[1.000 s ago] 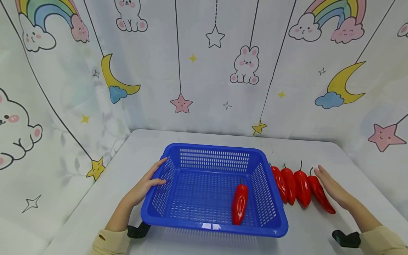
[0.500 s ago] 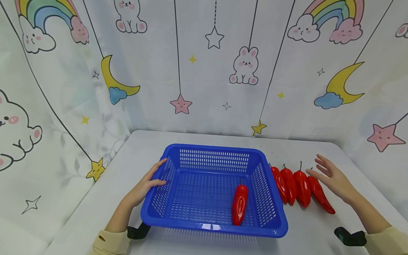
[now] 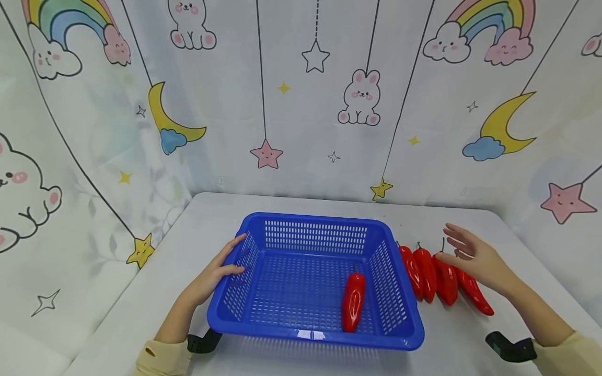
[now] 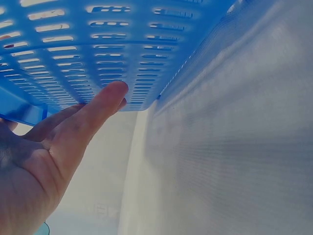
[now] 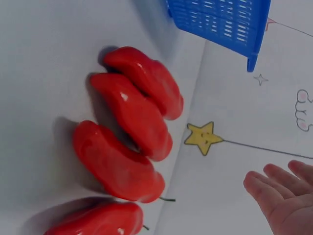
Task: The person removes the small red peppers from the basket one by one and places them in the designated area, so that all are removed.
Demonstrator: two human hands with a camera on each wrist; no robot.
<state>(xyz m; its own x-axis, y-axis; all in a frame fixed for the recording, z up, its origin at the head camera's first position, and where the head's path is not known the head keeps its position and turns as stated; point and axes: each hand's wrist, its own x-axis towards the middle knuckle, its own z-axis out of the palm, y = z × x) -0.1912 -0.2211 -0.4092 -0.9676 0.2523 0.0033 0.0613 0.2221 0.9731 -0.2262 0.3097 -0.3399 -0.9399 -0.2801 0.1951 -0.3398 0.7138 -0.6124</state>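
A blue plastic basket (image 3: 305,334) with slotted walls stands on the table, one red chili pepper (image 3: 353,303) lying inside it toward the right. My left hand (image 3: 211,274) grips the basket's left rim; in the left wrist view its fingers lie along the outer wall. Several more red chili peppers (image 3: 425,271) lie side by side just right of the basket, stems pointing away. Over the rightmost of them hovers my right hand (image 3: 484,263), fingers apart and loosely bent, holding nothing. The right wrist view shows this hand (image 5: 288,200) apart from the peppers (image 5: 117,161).
The white table (image 3: 226,209) reaches back to a cloth backdrop (image 3: 301,115) printed with stars, moons and rabbits. A dark wrist strap piece (image 3: 510,347) sits near the right cuff, another (image 3: 204,342) near the left one.
My right hand has lifted from beside the rightmost chili pepper, its fingers spreading, and has moved left over the peppers. The left hand and basket have stayed in place.
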